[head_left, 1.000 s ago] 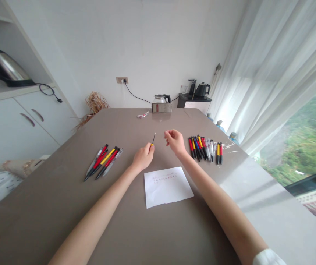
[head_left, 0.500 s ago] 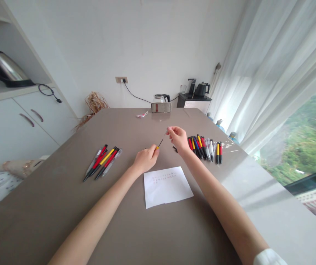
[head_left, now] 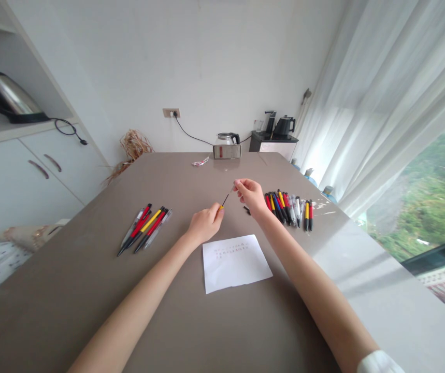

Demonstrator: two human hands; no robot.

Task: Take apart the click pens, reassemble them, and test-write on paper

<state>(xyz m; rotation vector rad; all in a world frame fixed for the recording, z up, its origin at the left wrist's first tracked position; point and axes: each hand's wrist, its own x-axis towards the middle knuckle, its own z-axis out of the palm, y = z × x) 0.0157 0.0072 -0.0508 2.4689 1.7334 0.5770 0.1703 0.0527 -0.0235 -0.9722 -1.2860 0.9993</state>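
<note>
My left hand (head_left: 205,224) is closed around a pen barrel (head_left: 221,207), of which only a bit of yellow shows. Out of it a thin dark pen refill (head_left: 226,199) points up and to the right. Across from it my right hand (head_left: 248,192) pinches a tiny pale piece (head_left: 234,186) between thumb and fingertips, at the refill's far end. It looks thin and silvery, perhaps a spring, though it is too small to be sure. Below the right wrist lies a small black pen part (head_left: 247,210). A sheet of white paper (head_left: 234,269) with handwriting rests below both hands.
To the left lies a group of red, yellow and clear pens (head_left: 144,228). A larger row of pens (head_left: 284,207) lies right of my right hand. A glass pot (head_left: 224,139) and a box (head_left: 227,152) stand at the table's far edge, near a crumpled wrapper (head_left: 200,162).
My right hand has shifted slightly down and left, so the pale piece now meets the refill's tip, where a gap showed before. The left hand stays in place.
</note>
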